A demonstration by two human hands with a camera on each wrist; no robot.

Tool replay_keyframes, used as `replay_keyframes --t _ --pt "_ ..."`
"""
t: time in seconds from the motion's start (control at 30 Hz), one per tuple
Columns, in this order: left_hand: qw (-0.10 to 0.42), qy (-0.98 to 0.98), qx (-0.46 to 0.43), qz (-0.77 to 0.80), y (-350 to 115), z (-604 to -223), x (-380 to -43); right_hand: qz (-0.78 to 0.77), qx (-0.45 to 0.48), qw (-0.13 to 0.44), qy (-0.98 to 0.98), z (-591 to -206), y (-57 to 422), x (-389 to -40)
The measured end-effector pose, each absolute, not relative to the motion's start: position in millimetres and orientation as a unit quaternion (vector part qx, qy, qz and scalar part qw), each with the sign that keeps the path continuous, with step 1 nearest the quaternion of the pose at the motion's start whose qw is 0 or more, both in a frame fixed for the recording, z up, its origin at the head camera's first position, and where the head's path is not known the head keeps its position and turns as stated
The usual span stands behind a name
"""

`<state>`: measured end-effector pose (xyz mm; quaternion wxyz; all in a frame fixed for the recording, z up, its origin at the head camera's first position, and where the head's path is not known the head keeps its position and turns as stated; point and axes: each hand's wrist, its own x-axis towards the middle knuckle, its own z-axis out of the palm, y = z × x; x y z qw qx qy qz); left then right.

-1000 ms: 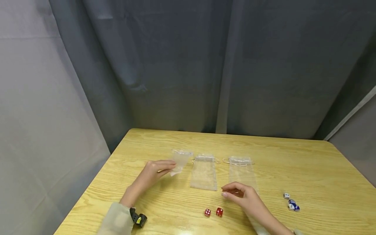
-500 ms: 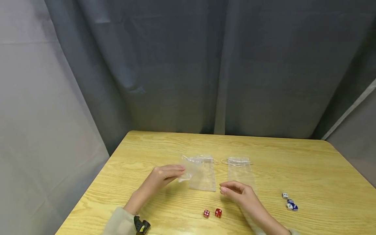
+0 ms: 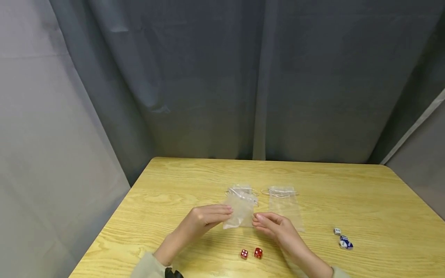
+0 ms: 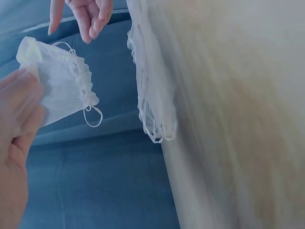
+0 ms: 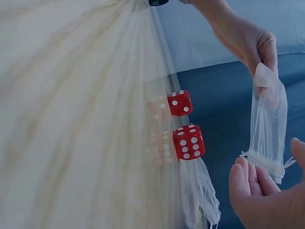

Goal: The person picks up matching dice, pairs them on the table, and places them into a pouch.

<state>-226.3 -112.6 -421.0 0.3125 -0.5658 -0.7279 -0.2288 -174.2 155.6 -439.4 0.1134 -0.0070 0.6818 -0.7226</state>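
Note:
A sheer white drawstring pouch [image 3: 241, 211] hangs above the table, its lower end pinched between the thumb and fingers of my left hand [image 3: 208, 220]. In the left wrist view the gathered mouth of the pouch [image 4: 62, 83], with cord loops, points away from that hand. My right hand [image 3: 279, 229] is close to the pouch's right side. Its thumb and fingers are apart around the mouth end in the right wrist view, where my hand [image 5: 267, 200] appears to hold nothing. Two red dice, the left one [image 3: 244, 254] and the right one [image 3: 258, 253], lie in front.
A second pouch [image 3: 240, 188] lies flat, mostly covered by the held one. To its right lies a third pouch [image 3: 286, 210]. Blue and white dice [image 3: 344, 239] cluster on the right of the wooden table [image 3: 382, 200]. Grey curtains [image 3: 208, 96] stand behind.
My left hand has carried the pouch rightward and nearer, in front of the middle pouch. My right hand has shifted slightly left toward it. The red dice stay put.

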Motion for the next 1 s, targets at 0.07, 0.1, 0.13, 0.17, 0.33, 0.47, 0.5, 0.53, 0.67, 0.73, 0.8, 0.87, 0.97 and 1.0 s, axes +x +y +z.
replay_keyframes --t 0.07,0.1,0.13,0.17,0.33,0.47,0.5,0.53,0.67,0.73,0.8,0.87,0.97,1.0 --pt "0.311 -0.727 -0.569 -0.225 -111.0 -420.9 -223.7 -0.728 -0.013 0.116 0.676 -439.2 154.1 -175.7" --pt "0.310 -0.727 -0.570 -0.223 -110.5 -421.0 -222.6 -0.729 -0.015 0.117 0.674 -439.3 153.4 -176.5" --pt "0.308 -0.728 -0.570 -0.221 -110.1 -421.0 -221.5 -0.731 -0.018 0.120 0.672 -439.3 152.6 -177.2" --pt "0.305 -0.729 -0.571 -0.221 -109.8 -420.9 -220.3 -0.731 -0.019 0.122 0.671 -439.4 151.7 -177.9" --pt "0.294 -0.730 -0.578 -0.215 -109.1 -421.0 -216.4 -0.739 -0.003 0.127 0.662 -441.6 145.3 -181.5" --pt "0.286 -0.732 -0.585 -0.202 -109.0 -421.7 -213.7 -0.751 0.009 0.135 0.646 -442.6 141.0 -185.3" --pt "0.283 -0.734 -0.586 -0.196 -109.2 -422.2 -213.1 -0.756 0.012 0.137 0.640 -442.3 140.2 -186.3" --pt "0.281 -0.736 -0.586 -0.189 -109.3 -422.8 -212.6 -0.761 0.013 0.138 0.634 -442.0 139.8 -187.4" --pt "0.270 -0.746 -0.588 -0.157 -110.4 -425.9 -211.8 -0.772 0.020 0.131 0.621 -440.2 138.4 -189.6" --pt "0.267 -0.752 -0.587 -0.142 -111.0 -427.5 -212.0 -0.771 0.017 0.124 0.625 -439.2 137.4 -190.5" --pt "0.259 -0.757 -0.585 -0.134 -111.5 -429.1 -212.2 -0.765 0.018 0.116 0.633 -437.9 135.7 -191.1" --pt "0.255 -0.762 -0.582 -0.125 -112.5 -430.5 -212.2 -0.762 0.018 0.110 0.637 -436.5 133.3 -192.0" --pt "0.253 -0.767 -0.580 -0.107 -114.0 -432.1 -212.2 -0.763 0.024 0.100 0.639 -434.8 128.6 -193.2" --pt "0.252 -0.768 -0.580 -0.104 -114.6 -432.6 -212.1 -0.763 0.025 0.096 0.639 -434.1 126.9 -193.4"
